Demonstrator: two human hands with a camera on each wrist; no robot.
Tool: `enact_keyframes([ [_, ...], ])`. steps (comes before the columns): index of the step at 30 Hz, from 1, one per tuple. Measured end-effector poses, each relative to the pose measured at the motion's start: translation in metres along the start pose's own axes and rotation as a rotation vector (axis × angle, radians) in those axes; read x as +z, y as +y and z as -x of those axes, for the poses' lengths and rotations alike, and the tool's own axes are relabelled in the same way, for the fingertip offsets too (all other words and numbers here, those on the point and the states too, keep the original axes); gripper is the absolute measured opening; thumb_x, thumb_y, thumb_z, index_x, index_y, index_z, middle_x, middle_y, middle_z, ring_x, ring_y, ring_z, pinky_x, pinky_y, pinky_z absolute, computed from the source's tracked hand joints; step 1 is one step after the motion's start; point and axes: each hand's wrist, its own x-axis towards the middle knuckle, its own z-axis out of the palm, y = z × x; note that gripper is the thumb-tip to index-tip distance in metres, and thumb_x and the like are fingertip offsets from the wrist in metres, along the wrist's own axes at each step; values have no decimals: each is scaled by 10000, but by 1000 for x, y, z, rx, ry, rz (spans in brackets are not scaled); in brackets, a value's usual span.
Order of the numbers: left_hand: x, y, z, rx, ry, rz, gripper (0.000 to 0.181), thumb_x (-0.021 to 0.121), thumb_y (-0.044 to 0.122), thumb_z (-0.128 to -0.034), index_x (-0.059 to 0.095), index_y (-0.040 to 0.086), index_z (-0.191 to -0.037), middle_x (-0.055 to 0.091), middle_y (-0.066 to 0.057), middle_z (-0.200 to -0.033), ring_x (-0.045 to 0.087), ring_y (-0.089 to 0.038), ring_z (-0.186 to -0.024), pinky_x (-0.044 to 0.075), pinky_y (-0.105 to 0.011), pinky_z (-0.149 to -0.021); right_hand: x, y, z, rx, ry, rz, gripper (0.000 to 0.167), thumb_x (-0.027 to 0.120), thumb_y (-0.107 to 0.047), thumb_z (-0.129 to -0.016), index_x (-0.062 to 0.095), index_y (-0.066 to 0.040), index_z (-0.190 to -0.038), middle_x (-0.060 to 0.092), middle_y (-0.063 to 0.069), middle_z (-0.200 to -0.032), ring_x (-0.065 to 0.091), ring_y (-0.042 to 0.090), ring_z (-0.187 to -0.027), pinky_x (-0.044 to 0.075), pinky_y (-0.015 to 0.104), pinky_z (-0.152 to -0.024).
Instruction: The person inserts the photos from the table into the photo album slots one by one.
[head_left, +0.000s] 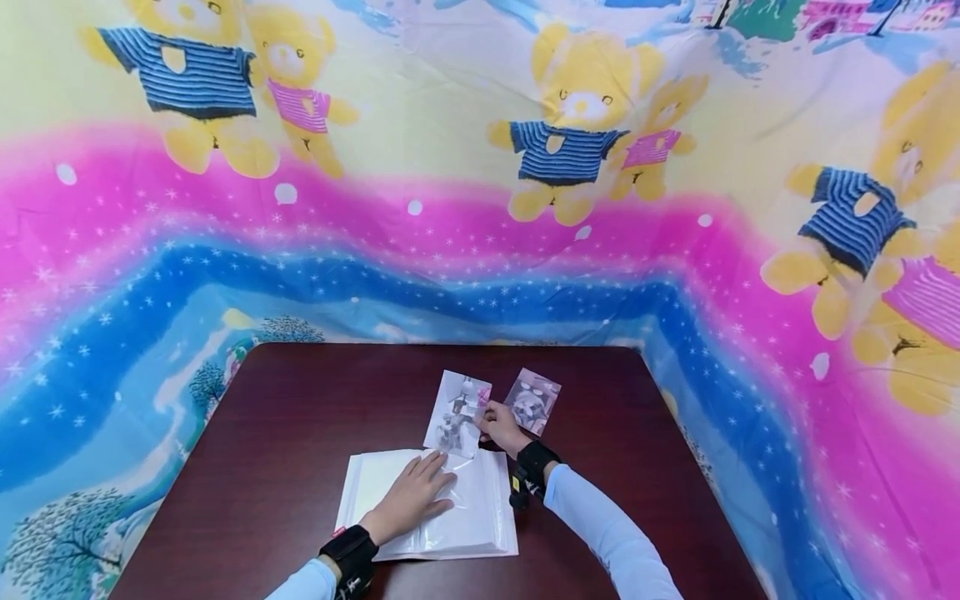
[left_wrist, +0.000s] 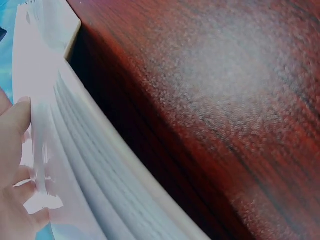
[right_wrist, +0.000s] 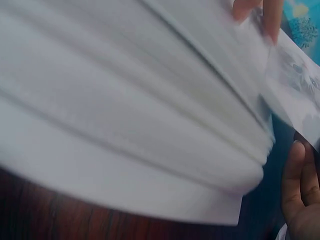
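Observation:
A photo album [head_left: 468,533] with clear-pocket pages lies spread on the table. My left hand [head_left: 408,496] rests on its pages near the middle, fingers stretched toward the top edge; the left wrist view shows its fingers [left_wrist: 15,117] against the glossy plastic. My right hand [head_left: 501,427] pinches the right edge of a printed photo [head_left: 456,412], whose lower end meets the album's top edge. In the right wrist view, the photo [right_wrist: 300,85] is at the right, with the right hand [right_wrist: 302,190] beneath it. Whether its lower end sits inside a pocket I cannot tell.
A second photo [head_left: 532,402] lies on the dark wooden table [head_left: 315,400], just right of the right hand. A curtain [head_left: 450,242] printed with bears hangs behind the table and along its sides. Black bands [head_left: 351,557] circle both wrists.

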Motion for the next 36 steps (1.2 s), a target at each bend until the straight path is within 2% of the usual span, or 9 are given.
enact_keyframes([
  [4, -2, -1, 0, 0, -23, 20, 426, 682, 333, -926, 639, 58, -1250, 486, -278, -1413, 428, -449, -1327, 372, -601, -1038, -6, 3, 3, -18, 7, 17, 206, 520, 96, -970, 362, 223, -933, 375, 73, -666, 521, 570, -764, 508, 657, -754],
  [7, -3, -2, 0, 8, -47, 15, 450, 667, 347, -936, 628, 63, -1283, 465, -272, -1438, 411, -446, -1342, 371, -585, -1046, -10, 13, 2, -41, 12, 19, 206, 528, 109, -961, 355, 187, -882, 381, 53, -636, 551, 580, -741, 533, 620, -706],
  [14, -2, -3, 1, -7, -77, 52, 472, 632, 338, -961, 589, 60, -1340, 424, -275, -1470, 371, -454, -1366, 343, -598, -1064, -7, 23, 4, -3, 24, 56, 218, 555, 105, -950, 372, 188, -867, 514, 400, -752, 601, 585, -748, 553, 599, -683],
  [17, -4, -2, 1, -13, -93, 66, 486, 620, 330, -972, 565, 57, -1371, 401, -276, -1486, 349, -463, -1376, 329, -595, -1075, -11, 40, -3, -5, 24, 91, 224, 575, 80, -952, 389, 103, -830, 558, 312, -731, 635, 500, -690, 582, 496, -625],
  [21, -5, -2, 1, -17, -100, 71, 517, 628, 333, -968, 543, 63, -1400, 393, -280, -1490, 338, -476, -1376, 325, -595, -1078, -12, 41, -6, -49, 36, 176, 252, 609, 46, -944, 404, 18, -800, 566, 185, -684, 658, 369, -603, 575, 379, -556],
  [25, -7, -3, 0, -30, -115, 81, 526, 635, 338, -963, 539, 71, -1406, 388, -286, -1491, 330, -476, -1381, 322, -600, -1078, -9, 39, -10, -99, -27, 279, 191, 618, 57, -930, 462, 31, -824, 546, 85, -634, 633, 267, -522, 515, 290, -481],
  [29, -6, -1, 0, -19, -88, 80, 487, 641, 314, -959, 570, 62, -1370, 401, -302, -1473, 346, -478, -1371, 337, -598, -1069, -6, 33, -11, -33, -111, 243, 138, 611, 57, -922, 510, 105, -1004, 584, 158, -751, 629, 290, -624, 521, 331, -540],
  [33, -3, 4, 3, 43, -9, 41, 380, 660, 240, -947, 629, 64, -1283, 467, -292, -1421, 419, -482, -1319, 392, -618, -1013, -8, 29, -20, 35, -71, 31, 475, 652, -38, -911, 418, 81, -1307, 591, 246, -1008, 629, 351, -844, 557, 468, -713],
  [36, -2, 12, 5, 81, 0, 16, 360, 648, 267, -957, 636, 110, -1280, 487, -245, -1423, 438, -458, -1311, 407, -658, -971, -15, 36, -35, -82, -61, -53, 652, 667, -158, -946, 307, -82, -1484, 590, 168, -992, 617, 313, -843, 551, 468, -688],
])
